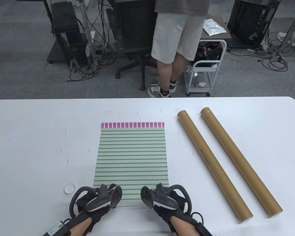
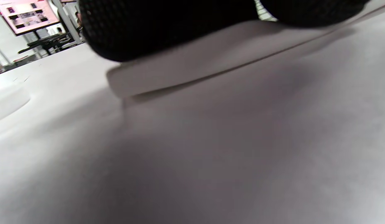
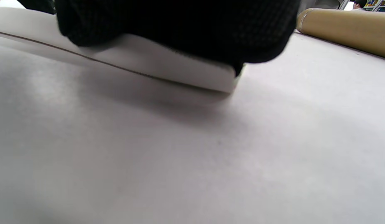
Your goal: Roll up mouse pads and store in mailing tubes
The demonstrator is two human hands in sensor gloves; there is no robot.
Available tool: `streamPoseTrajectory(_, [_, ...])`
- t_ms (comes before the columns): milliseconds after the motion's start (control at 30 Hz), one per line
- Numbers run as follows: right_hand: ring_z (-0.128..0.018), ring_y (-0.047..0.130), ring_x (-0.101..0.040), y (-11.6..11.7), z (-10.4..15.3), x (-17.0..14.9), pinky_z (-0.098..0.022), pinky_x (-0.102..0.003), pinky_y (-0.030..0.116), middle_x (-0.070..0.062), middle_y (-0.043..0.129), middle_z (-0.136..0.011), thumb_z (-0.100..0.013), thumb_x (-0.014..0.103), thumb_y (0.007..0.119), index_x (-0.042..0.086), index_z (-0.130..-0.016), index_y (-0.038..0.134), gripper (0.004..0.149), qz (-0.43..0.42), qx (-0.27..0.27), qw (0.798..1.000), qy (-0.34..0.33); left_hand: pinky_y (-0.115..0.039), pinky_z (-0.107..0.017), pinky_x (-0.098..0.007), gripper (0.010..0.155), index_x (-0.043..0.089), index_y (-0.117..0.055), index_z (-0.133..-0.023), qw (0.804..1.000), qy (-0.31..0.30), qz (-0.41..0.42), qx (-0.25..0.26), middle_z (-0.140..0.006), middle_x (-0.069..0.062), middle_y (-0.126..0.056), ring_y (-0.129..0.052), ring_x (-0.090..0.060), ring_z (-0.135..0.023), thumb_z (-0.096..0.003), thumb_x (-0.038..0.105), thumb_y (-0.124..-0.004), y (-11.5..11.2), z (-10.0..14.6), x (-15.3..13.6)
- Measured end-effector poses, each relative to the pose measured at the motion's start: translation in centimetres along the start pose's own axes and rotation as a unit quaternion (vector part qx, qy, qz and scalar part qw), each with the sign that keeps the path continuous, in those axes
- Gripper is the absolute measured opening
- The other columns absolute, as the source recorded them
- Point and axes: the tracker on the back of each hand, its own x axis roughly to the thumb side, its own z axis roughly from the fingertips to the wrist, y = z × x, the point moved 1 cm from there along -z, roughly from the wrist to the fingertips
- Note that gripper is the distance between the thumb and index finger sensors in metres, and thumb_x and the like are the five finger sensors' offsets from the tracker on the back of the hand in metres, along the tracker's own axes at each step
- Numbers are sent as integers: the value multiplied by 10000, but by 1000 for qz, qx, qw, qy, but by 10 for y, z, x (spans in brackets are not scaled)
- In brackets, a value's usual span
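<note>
A green-striped mouse pad (image 1: pixel 131 159) with a pink band at its far edge lies flat in the middle of the white table (image 1: pixel 34 137). My left hand (image 1: pixel 100 199) grips its near left corner and my right hand (image 1: pixel 162 199) its near right corner. In the left wrist view the gloved fingers (image 2: pixel 167 28) sit on the corner, and the pad's white underside (image 2: pixel 192 62) is lifted off the table. The right wrist view shows the same: fingers (image 3: pixel 180 28) on the raised corner (image 3: pixel 167 65). Two brown mailing tubes (image 1: pixel 212 162) (image 1: pixel 239 159) lie side by side to the right.
A small white round cap (image 1: pixel 70 189) lies on the table left of my left hand. One tube's end (image 3: pixel 345 28) shows at the right wrist view's top right. Beyond the table's far edge a person (image 1: pixel 177 44) stands by a chair and a cart.
</note>
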Motion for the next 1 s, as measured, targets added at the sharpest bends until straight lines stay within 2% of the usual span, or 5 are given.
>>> streamPoseTrajectory(167, [-482,924,-197,4,4,3,-398,-324,817,-5,857,-640,-464,342,700,220,-811,743,371,50,-24,998,-29,-859,-414,-278,794,326,-438,-1068,1000,0,-1,8,-641,56,-890,-976,-127,-473,-342,555,-666,-3,1,0])
streamPoseTrajectory(400, [-649,823,-181,13,16,30,-550,-339,741,8,524,-982,-509,228,655,516,-917,49,785,168,-45,976,-133,-764,-631,-385,788,327,-319,-1070,999,-20,-22,18,-971,-46,-676,-859,-228,-763,-374,503,-645,-4,5,8])
streamPoseTrajectory(633, [-504,841,-162,16,15,42,-444,-309,756,18,646,-876,-494,191,658,544,-920,257,683,207,-41,965,-157,-458,-864,-460,738,425,-197,-1015,992,-56,-101,54,-1069,21,-373,-454,-265,-1076,-408,458,-614,-2,12,22])
streamPoseTrajectory(767, [-537,839,-172,13,11,40,-473,-324,755,18,660,-873,-489,185,671,538,-922,313,664,171,-20,973,-151,-761,-614,-240,636,470,-410,-925,982,-141,-65,111,-781,171,-666,-778,6,-599,-426,326,-776,4,24,34])
streamPoseTrajectory(1000, [-394,804,-145,11,13,42,-347,-283,746,26,662,-781,-481,179,704,482,-952,361,657,165,-45,973,-157,-846,-511,-244,450,452,-692,-831,978,-129,-93,137,-685,185,-834,-906,-19,-510,-412,341,-811,4,34,42])
